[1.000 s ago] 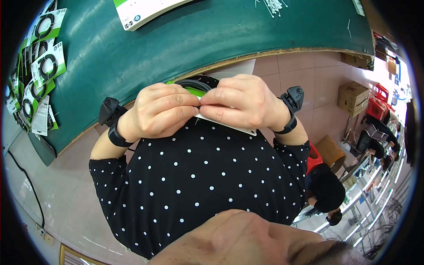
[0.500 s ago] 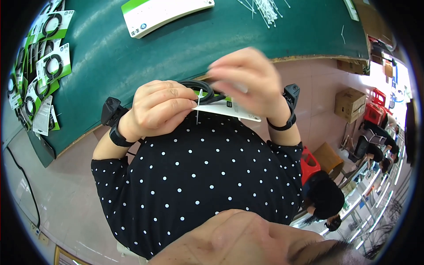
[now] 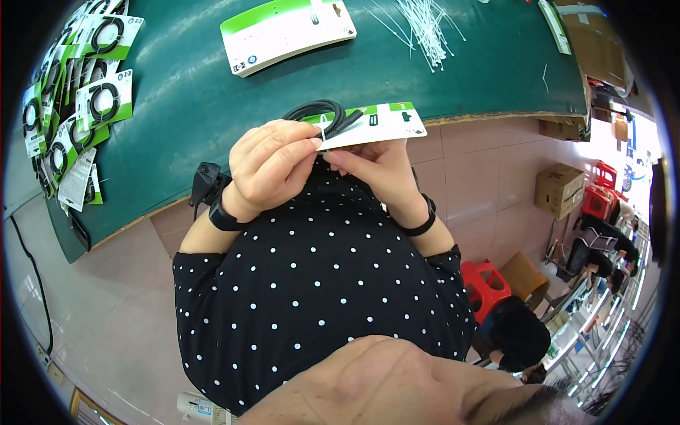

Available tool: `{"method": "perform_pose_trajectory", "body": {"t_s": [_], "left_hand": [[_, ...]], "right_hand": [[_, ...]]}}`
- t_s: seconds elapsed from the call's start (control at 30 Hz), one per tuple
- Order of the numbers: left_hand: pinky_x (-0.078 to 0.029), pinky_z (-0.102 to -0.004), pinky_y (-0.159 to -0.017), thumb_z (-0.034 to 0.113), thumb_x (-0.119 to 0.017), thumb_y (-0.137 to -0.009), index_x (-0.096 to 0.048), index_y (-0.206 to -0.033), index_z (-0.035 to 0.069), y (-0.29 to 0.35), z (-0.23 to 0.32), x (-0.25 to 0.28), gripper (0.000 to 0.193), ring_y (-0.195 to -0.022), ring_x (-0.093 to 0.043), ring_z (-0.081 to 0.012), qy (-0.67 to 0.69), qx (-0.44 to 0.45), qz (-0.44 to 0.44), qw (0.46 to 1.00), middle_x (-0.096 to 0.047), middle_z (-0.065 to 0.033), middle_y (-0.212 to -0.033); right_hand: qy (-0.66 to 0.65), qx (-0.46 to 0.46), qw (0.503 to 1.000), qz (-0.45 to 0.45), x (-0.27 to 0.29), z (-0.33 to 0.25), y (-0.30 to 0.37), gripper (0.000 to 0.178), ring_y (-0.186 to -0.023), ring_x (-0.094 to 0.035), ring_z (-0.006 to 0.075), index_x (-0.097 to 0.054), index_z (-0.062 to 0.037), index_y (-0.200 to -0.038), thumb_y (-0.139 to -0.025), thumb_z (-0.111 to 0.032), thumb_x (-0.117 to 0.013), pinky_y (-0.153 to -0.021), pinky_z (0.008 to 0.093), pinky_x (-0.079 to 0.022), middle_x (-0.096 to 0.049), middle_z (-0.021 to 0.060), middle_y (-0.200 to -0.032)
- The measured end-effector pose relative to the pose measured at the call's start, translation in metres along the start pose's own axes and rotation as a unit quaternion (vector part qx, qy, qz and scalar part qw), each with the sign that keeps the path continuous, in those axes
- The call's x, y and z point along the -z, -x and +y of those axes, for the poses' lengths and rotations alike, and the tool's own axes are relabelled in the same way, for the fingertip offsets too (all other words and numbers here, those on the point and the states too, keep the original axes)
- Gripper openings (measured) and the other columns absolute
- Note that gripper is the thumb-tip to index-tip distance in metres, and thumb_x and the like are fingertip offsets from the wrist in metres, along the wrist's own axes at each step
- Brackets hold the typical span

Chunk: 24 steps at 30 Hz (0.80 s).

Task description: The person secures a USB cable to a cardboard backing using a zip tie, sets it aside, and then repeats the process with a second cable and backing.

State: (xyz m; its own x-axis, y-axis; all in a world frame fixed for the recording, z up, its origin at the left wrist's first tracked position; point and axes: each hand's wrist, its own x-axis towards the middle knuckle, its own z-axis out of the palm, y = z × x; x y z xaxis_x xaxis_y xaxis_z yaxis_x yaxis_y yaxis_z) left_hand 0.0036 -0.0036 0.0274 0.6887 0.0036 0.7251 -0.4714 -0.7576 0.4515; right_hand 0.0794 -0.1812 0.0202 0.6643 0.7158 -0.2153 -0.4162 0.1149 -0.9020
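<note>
A white and green backing card [image 3: 388,125] is held out in front of me at the table's near edge. A coil of black cable [image 3: 312,108] lies against its left part, with a white cable tie [image 3: 324,126] looped round the coil. My left hand [image 3: 275,161] is closed, fingertips pinching the coil and card beside the tie. My right hand [image 3: 379,172] is closed on the card's lower edge, its thumb near the tie and the other fingers mostly hidden behind the card.
On the green table [image 3: 184,106] sit a stack of blank cards [image 3: 290,39] and a pile of white cable ties [image 3: 425,32]. Carded cables [image 3: 105,99] heap up at the left. Cardboard boxes [image 3: 559,190] and red stools [image 3: 485,290] stand at the right, with people beyond.
My right hand has come down from above the card to grip its lower edge. The card has tilted up and shows more of its face. The tie's hanging tail no longer shows.
</note>
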Motion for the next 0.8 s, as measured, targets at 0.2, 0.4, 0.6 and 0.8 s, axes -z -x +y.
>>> {"method": "perform_pose_trajectory", "body": {"t_s": [0.2, 0.4, 0.6, 0.8], "left_hand": [[-0.054, -0.0306, -0.060, -0.007, -0.073, -0.062, -0.066, -0.081, 0.000, 0.005, -0.003, -0.005, 0.021, -0.071, -0.069, -0.0253, -0.022, -0.002, 0.023, 0.999, -0.069, -0.0114, -0.083], [-0.054, -0.0304, -0.061, -0.007, -0.073, -0.062, -0.066, -0.080, 0.000, 0.006, -0.003, -0.004, 0.021, -0.071, -0.069, -0.0252, -0.017, 0.000, 0.023, 1.000, -0.069, -0.0113, -0.083], [-0.054, -0.0300, -0.061, -0.007, -0.073, -0.063, -0.065, -0.080, 0.001, 0.004, -0.011, 0.007, 0.020, -0.071, -0.069, -0.0250, -0.041, 0.007, 0.025, 0.999, -0.069, -0.0112, -0.082], [-0.054, -0.0305, -0.063, -0.008, -0.073, -0.066, -0.064, -0.083, 0.000, 0.009, -0.007, 0.005, 0.021, -0.072, -0.069, -0.0269, -0.004, 0.006, -0.011, 1.000, -0.069, -0.0134, -0.084]], "right_hand": [[-0.088, -0.062, 0.992, -0.063, 0.003, 0.013, -0.006, 0.021, -0.071, -0.061, 0.0108, -0.064, 0.0004, -0.104, -0.084, 0.001, -0.069, -0.056, 0.0215, -0.047, -0.067, 0.0073, -0.089], [-0.072, -0.039, 0.997, -0.014, -0.004, 0.013, -0.005, 0.018, -0.069, -0.060, 0.0100, -0.064, 0.0003, -0.102, -0.084, 0.000, -0.070, -0.056, 0.0207, -0.045, -0.066, 0.0060, -0.086], [0.032, -0.064, 0.992, -0.108, 0.010, 0.008, 0.007, 0.018, -0.071, -0.059, 0.0088, -0.064, 0.0009, -0.102, -0.085, -0.002, -0.070, -0.060, 0.0205, -0.046, -0.065, 0.0048, -0.086], [0.044, -0.022, 0.995, -0.082, 0.007, 0.002, -0.002, 0.018, -0.075, -0.059, 0.0080, -0.064, 0.0014, -0.101, -0.084, -0.002, -0.071, -0.065, 0.0199, -0.048, -0.065, 0.0040, -0.089]]}}
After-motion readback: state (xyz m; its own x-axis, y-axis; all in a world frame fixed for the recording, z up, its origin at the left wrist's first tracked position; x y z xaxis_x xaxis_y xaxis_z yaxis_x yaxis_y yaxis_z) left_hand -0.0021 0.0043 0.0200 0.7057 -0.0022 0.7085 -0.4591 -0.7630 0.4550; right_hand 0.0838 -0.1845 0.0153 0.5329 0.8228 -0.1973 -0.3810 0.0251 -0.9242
